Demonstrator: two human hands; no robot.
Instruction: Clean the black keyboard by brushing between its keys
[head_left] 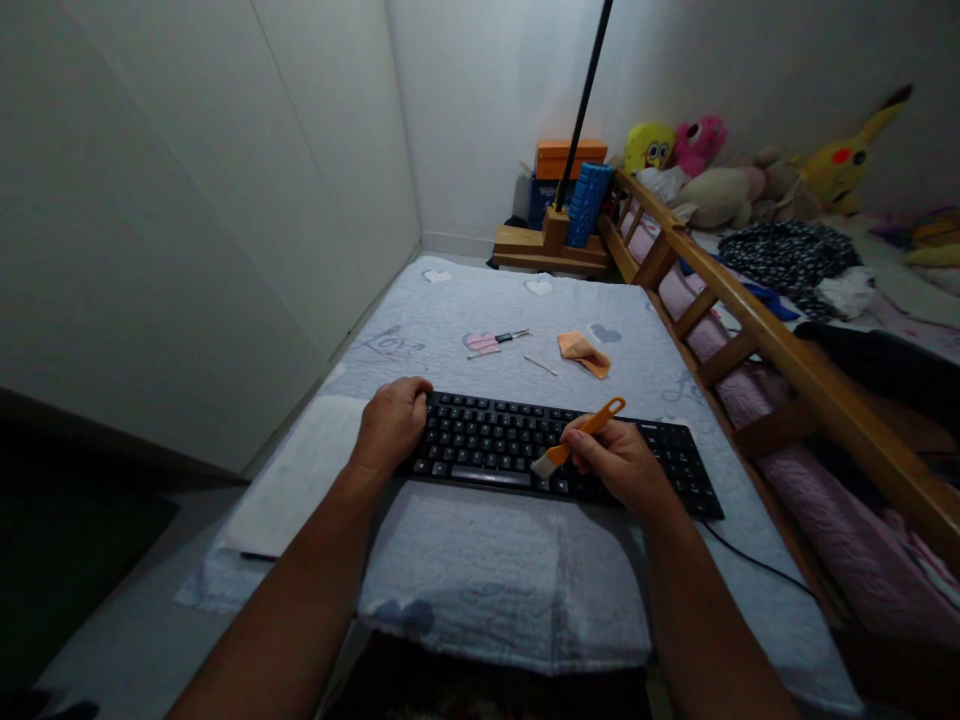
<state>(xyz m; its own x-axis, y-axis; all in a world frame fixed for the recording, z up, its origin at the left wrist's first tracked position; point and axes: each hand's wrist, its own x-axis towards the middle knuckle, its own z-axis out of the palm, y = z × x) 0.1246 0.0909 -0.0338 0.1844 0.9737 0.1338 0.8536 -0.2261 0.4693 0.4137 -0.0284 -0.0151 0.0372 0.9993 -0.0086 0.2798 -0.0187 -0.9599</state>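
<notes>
A black computer keyboard (pixel 480 440) lies on the pale blue quilted cover, keys up. My left hand (pixel 391 425) is closed around its left end. In my right hand (pixel 622 462), over the right part of the keys, is a small brush (pixel 596 417) with an orange handle. The pale bristles point down and left, at the keys right of the space bar; whether they touch cannot be made out. Beyond the keyboard are a folded orange cloth (pixel 583 353), a thin white stick (pixel 540 365) like a cotton swab, and a pink pack (pixel 481 344) with thin sticks beside it.
A white sheet (pixel 300 480) lies left of the keyboard. The keyboard's cable (pixel 757 558) runs off to the right. A wooden bed rail (pixel 720 265) borders the right side, with plush toys behind it. A white panel (pixel 225 200) rises on the left.
</notes>
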